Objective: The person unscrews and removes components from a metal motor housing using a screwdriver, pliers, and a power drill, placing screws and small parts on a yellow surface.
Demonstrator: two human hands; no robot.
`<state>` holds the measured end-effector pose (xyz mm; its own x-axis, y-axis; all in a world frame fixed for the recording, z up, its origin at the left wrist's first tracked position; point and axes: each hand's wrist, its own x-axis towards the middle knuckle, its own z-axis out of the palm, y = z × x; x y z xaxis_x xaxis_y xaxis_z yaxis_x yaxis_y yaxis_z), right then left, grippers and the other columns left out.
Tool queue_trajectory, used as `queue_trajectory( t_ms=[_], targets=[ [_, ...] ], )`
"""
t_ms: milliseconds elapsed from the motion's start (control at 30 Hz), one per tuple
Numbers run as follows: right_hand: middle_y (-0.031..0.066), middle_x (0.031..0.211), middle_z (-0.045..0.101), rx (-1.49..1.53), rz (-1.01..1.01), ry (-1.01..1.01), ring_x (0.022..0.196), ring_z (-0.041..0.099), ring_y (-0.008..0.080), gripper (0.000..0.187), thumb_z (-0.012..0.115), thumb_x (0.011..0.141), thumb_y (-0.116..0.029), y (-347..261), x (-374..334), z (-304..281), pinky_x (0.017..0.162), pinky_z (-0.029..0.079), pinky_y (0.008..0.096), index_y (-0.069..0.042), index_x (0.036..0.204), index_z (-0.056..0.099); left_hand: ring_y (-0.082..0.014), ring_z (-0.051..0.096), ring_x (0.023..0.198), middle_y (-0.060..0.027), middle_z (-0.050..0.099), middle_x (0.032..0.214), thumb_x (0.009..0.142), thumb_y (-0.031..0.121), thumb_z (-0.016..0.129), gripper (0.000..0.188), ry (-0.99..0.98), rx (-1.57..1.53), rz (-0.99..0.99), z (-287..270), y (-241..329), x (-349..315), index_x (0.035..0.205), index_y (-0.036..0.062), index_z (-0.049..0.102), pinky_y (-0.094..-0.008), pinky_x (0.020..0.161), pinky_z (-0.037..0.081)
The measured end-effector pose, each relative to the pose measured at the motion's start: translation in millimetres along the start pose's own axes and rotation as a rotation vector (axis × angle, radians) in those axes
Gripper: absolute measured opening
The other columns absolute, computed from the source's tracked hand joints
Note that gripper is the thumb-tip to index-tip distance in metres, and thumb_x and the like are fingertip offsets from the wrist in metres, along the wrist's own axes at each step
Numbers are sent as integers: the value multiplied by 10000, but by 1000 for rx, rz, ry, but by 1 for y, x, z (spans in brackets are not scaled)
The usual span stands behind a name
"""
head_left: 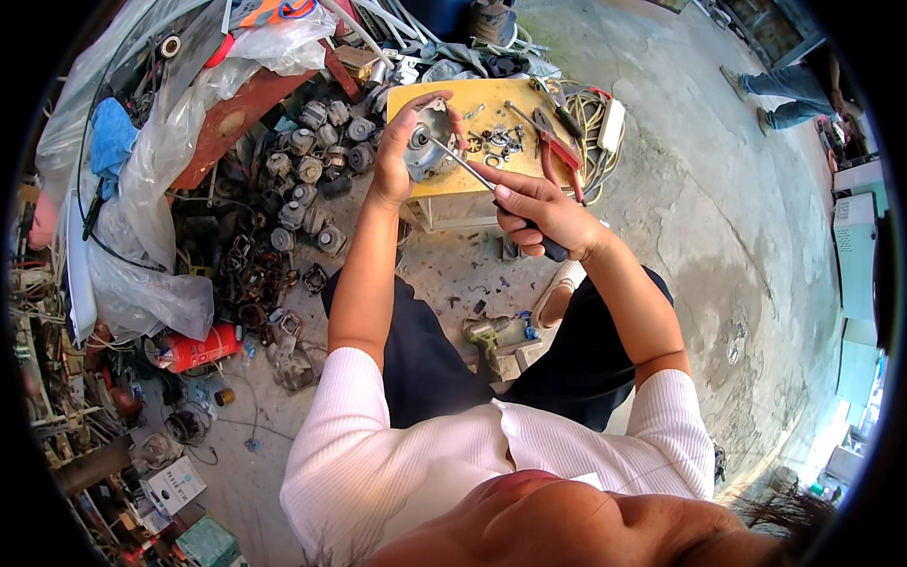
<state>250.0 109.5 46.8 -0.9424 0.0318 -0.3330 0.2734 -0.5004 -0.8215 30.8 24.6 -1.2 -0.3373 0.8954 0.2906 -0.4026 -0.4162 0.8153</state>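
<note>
My left hand (395,156) grips a round silver metal housing (435,128) by its rim, tilted up over the left side of a small yellow-topped table (487,94). In my right hand (548,210) is a screwdriver (463,164) with a long steel shaft and a black handle. Its tip reaches the central hole of the housing; whether it touches cannot be made out. Small metal parts (498,144) lie on the tabletop just right of the housing. Beside them are red-handled pliers (551,151) and another dark-handled tool (559,109).
A heap of used small motors (307,170) covers the floor left of the table. A coiled cable and white power strip (611,126) sit at the table's right edge. A green power tool (486,340) lies between my legs. Another person's legs (789,94) are at far right.
</note>
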Motion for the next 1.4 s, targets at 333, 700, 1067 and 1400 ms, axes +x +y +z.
queue_trajectory(
  t_ms=[333,700,1067,1400],
  targets=[
    [-67,671,252,-45,-15,59,537,264,58,484,426,1057,-269,0,5,8,466,297,228,-213,1525,320,-234,619,961,-135,610,1073,963,402,424,550,87,-129,26,1,-4,3,1303,-28,482,-419,869,530],
    [-52,664,345,-189,-26,147,525,336,54,473,463,1037,-261,6,-8,-5,459,353,221,-283,1501,370,-265,626,933,-134,638,1036,946,361,405,527,62,-149,-15,0,-18,8,1301,-14,511,-444,848,517],
    [-43,662,396,-373,-147,162,536,386,48,529,429,1045,-275,29,5,3,475,404,219,-333,1539,249,-215,566,959,-101,577,1103,923,377,440,539,211,-93,-10,6,-22,2,1312,7,484,-399,836,509],
    [-11,664,445,-655,-361,257,562,463,69,536,417,1041,-272,46,27,12,546,484,258,-314,1543,237,-218,581,994,-114,567,1146,911,311,455,524,249,32,79,-6,-17,2,1315,-20,494,-381,838,519]
  ],
)
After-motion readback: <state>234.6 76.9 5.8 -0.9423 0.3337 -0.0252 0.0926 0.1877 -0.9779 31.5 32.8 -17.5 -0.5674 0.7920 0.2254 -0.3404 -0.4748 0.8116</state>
